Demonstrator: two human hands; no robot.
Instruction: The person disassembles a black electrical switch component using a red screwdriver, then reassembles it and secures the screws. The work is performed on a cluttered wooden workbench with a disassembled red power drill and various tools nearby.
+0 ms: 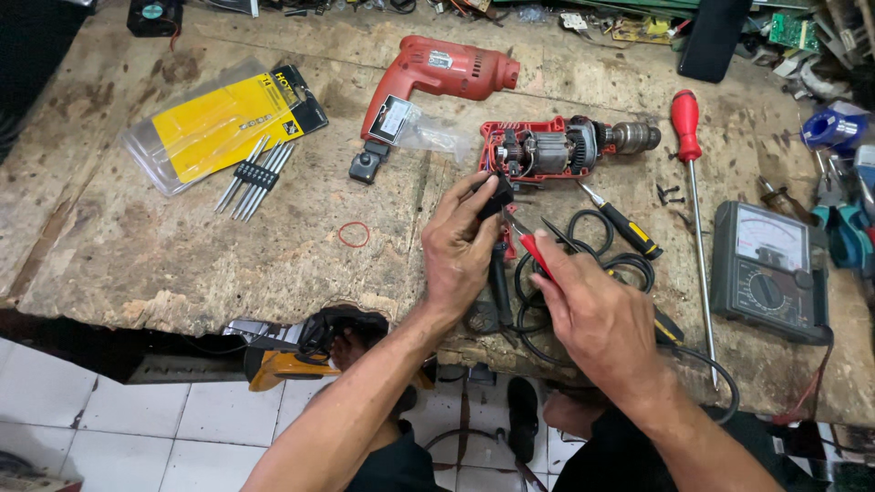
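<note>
- My left hand (460, 251) has its fingers wrapped around a small black plastic switch block (498, 194), held up just near of the opened drill.
- My right hand (597, 314) grips red-handled pliers (531, 248), fingers closed on the handles; the tips point at the switch block, but I can't tell whether they touch it.
- Opened red drill half-shell with bare motor and metal chuck (565, 146) lies centre of the worn wooden bench (164, 246), just far of both hands.
- Red plastic drill housing cover (437, 77) sits farther, to the left of the motor.
- Black power cable (592, 264) is coiled under my right hand.
- Yellow-and-black-handled screwdriver (627, 225) lies right of the switch block, beside the cable.
- Long red-handled screwdriver (691, 173) lies farther right; grey analog multimeter (764, 269) sits near the right edge.
- Yellow-carded clear pack (214, 123) and loose set of metal bits (257, 175) lie far left, well apart from my hands.
- Small red rubber ring (354, 234) lies left of my left hand.
</note>
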